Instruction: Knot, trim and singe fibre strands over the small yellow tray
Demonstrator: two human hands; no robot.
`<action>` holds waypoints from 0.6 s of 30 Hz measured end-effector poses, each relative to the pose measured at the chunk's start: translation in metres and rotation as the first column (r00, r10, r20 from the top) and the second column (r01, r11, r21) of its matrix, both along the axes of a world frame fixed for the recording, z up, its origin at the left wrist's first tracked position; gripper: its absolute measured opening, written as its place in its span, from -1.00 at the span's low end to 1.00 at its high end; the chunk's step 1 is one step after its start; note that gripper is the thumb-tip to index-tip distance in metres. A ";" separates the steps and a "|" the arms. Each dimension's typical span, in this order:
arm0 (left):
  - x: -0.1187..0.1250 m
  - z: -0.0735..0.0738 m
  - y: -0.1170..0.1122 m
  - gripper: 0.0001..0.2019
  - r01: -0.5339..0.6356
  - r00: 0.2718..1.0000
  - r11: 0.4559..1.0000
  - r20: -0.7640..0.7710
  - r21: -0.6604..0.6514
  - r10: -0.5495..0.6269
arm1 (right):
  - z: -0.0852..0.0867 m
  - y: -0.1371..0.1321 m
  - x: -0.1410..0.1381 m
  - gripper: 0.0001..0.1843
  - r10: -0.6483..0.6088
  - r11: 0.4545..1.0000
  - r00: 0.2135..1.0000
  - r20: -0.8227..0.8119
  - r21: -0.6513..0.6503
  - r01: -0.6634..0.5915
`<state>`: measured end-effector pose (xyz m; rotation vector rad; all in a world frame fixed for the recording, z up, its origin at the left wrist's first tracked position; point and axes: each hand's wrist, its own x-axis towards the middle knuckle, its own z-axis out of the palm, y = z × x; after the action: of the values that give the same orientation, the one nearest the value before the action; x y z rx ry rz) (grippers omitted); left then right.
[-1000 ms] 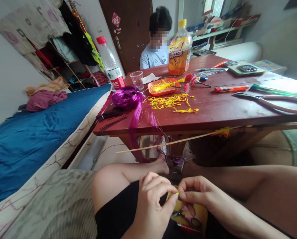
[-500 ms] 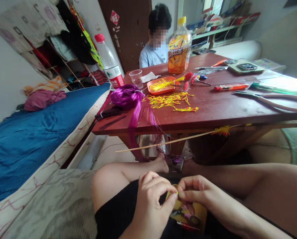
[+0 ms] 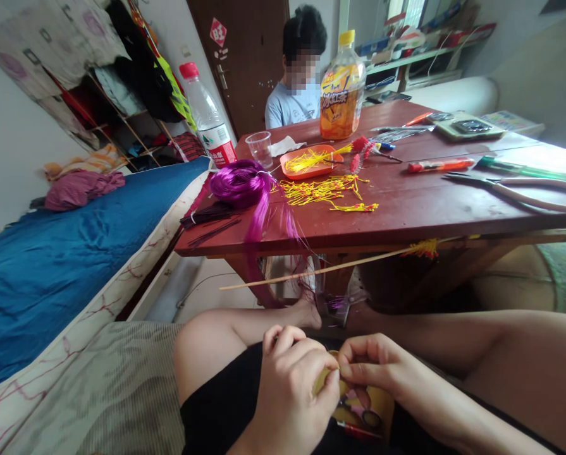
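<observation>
Above my lap, my left hand (image 3: pixel 296 379) is closed, thumb and forefinger pinched together. Its fingertips meet those of my right hand (image 3: pixel 375 363), which is also closed in a pinch. Whatever lies between the fingertips is too small and hidden to make out. Beneath the hands is a yellow container (image 3: pixel 386 404) in my lap, partly covered by them. Scissors with pinkish handles (image 3: pixel 370 418) and a red item (image 3: pixel 358 432) lie in it.
On the red table (image 3: pixel 406 212) are purple thread (image 3: pixel 235 183), yellow wire-like pieces with red bits (image 3: pixel 320 191), an orange tray (image 3: pixel 292 173), pliers (image 3: pixel 505 184) and bottles (image 3: pixel 342 95). A thin stick (image 3: pixel 320 272) crosses before the table edge. A person (image 3: pixel 292 104) sits opposite.
The pinched fingertips have shifted slightly, and the tiny yellow bit seen between them earlier is now hidden. My left fingers have lifted a little. The table things have stayed put.
</observation>
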<state>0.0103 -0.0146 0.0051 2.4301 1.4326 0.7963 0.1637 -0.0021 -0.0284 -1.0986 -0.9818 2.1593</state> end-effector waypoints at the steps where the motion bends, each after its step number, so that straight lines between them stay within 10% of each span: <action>1: 0.000 0.000 0.000 -0.83 0.002 1.000 1.000 -0.007 0.002 -0.002 | -0.001 0.000 0.000 -0.74 0.003 1.000 1.000 0.000 0.003 -0.003; 18: 0.002 -0.004 0.000 -0.83 -0.023 0.999 0.999 0.022 -0.031 0.024 | -0.012 -0.002 -0.004 -0.77 0.005 0.996 0.998 0.064 0.086 -0.010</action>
<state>0.0125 -0.0145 0.0008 2.3787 1.4568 0.7976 0.1601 -0.0041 -0.0403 -1.1300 -1.0986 2.0786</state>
